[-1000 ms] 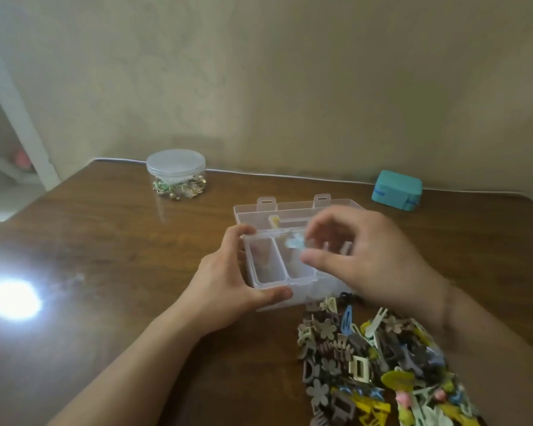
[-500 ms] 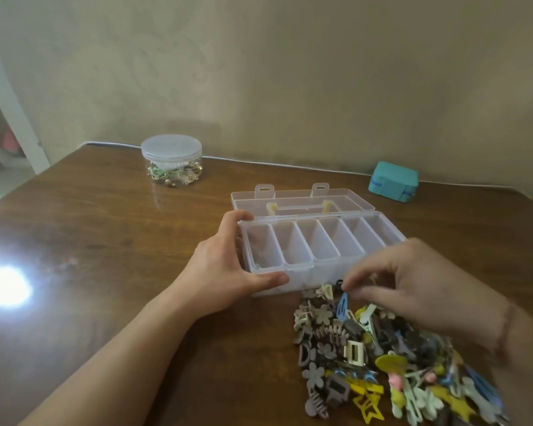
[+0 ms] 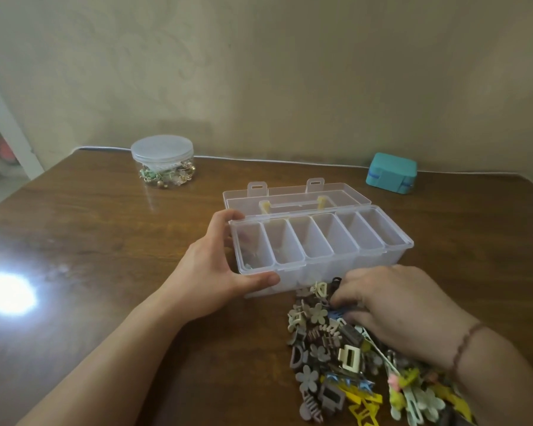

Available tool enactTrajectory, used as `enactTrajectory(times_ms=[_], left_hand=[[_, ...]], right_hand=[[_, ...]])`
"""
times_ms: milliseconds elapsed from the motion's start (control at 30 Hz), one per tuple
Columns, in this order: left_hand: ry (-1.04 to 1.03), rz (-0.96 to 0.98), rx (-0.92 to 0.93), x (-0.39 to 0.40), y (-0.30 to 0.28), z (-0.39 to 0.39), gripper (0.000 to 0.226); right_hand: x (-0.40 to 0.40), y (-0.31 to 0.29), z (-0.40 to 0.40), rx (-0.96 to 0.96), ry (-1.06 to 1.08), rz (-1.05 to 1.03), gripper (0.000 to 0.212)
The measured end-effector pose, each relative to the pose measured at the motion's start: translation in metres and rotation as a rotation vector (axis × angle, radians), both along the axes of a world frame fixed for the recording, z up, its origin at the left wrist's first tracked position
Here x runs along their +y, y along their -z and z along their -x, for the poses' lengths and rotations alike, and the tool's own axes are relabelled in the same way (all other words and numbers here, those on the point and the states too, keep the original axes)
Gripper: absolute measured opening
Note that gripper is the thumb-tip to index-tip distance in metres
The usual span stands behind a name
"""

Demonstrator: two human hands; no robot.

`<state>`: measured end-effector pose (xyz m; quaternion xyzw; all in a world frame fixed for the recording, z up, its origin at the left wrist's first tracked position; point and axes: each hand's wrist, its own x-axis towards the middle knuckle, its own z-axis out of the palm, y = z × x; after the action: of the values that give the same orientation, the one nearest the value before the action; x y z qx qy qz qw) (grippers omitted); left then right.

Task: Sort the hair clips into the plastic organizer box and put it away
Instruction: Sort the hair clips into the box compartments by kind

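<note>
While my left hand (image 3: 211, 273) kept its grip on the left end of the clear organizer box (image 3: 320, 241), fingers over the far corner and thumb along the near wall, my right hand (image 3: 394, 305) had dropped lower than half a second back, down onto the top of the hair clip pile (image 3: 351, 358). A second ago that hand was up over the box compartments with a pale blue clip; at this moment it was palm down on the pile, fingers curled in among the clips, but I couldn't tell whether they pinched one. Box sat mid table (image 3: 105, 241), lid (image 3: 293, 196) folded open behind it, six compartments in a row; leftmost one held some small bits, too blurred to name, the others looked bare. Box hadn't shifted between frames. Pile lay just in front of the box's near wall, running toward me and to the right. Round lidded jar (image 3: 163, 161) with trinkets stood far left by the wall, teal case (image 3: 391, 173) far right. Bright glare spot (image 3: 8, 292) on the table at left, same as before
</note>
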<state>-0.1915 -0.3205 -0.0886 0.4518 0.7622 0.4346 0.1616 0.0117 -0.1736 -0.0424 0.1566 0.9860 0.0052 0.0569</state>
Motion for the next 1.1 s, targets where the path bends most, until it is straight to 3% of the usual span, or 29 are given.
enactTrajectory(times_ms=[267, 400, 467, 567, 667, 767, 900, 1033, 1100], left_hand=[[0.01, -0.001, -0.01, -0.001, 0.002, 0.002, 0.095], [0.015, -0.008, -0.014, -0.001, 0.003, 0.002, 0.097], [0.017, -0.017, -0.007, -0.002, 0.004, 0.004, 0.096], [0.018, -0.02, -0.011, -0.002, 0.004, 0.005, 0.096], [0.012, -0.01, -0.005, -0.002, 0.004, 0.004, 0.096], [0.026, -0.012, 0.009, -0.002, 0.005, 0.005, 0.095], [0.026, -0.006, 0.016, -0.001, 0.005, 0.005, 0.098], [0.019, -0.006, 0.014, -0.001, 0.005, 0.006, 0.099], [0.019, -0.007, 0.013, -0.001, 0.005, 0.006, 0.098]], right_hand=[[-0.001, 0.0, -0.008, 0.186, 0.011, 0.063, 0.009], [-0.013, -0.023, 0.012, 0.539, 0.04, 0.528, 0.027], [-0.02, -0.031, 0.036, 0.64, 0.036, 0.644, 0.027], [-0.024, -0.028, 0.075, 0.65, 0.063, 0.612, 0.019], [-0.027, -0.021, 0.098, 0.497, 0.078, 0.553, 0.021], [-0.029, -0.019, 0.102, 0.402, 0.034, 0.369, 0.024], [-0.029, -0.018, 0.086, 0.544, -0.094, 0.262, 0.024], [-0.018, -0.021, 0.046, 0.532, -0.143, 0.183, 0.025], [-0.008, -0.031, 0.021, 0.45, -0.128, 0.288, 0.027]])
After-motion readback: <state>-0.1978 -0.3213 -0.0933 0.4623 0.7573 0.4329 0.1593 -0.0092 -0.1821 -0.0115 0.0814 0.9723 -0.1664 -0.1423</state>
